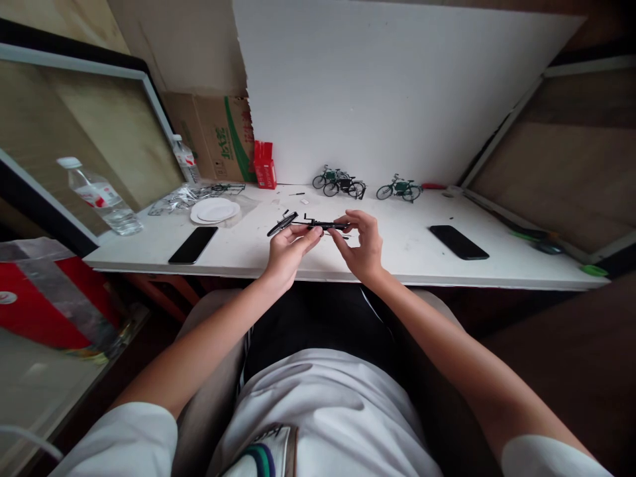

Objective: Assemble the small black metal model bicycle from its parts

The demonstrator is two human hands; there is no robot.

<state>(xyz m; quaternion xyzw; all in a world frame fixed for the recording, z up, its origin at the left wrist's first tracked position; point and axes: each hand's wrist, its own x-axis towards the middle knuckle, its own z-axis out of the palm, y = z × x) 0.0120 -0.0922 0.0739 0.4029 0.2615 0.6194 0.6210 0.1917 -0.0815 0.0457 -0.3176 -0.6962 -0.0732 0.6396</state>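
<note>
A partly built black model bicycle (284, 224) is held up between both hands, just above the front of the white table. My left hand (291, 250) grips its middle between thumb and fingers, with one thin wheel sticking out to the left. At the other end, my right hand (362, 245) pinches the dark right-hand part of the model with thumb and fingertips. The fingers cover some of the frame there, so its details cannot be made out. Farther back on the table stand several finished small model bicycles (342, 187), dark with green parts.
Phones lie at left (193, 245) and right (458, 242) on the white table (238, 262). Farther left are white discs (214, 210), wire parts (199, 194), a water bottle (102, 199) and a red box (265, 165). Framed panels border both sides.
</note>
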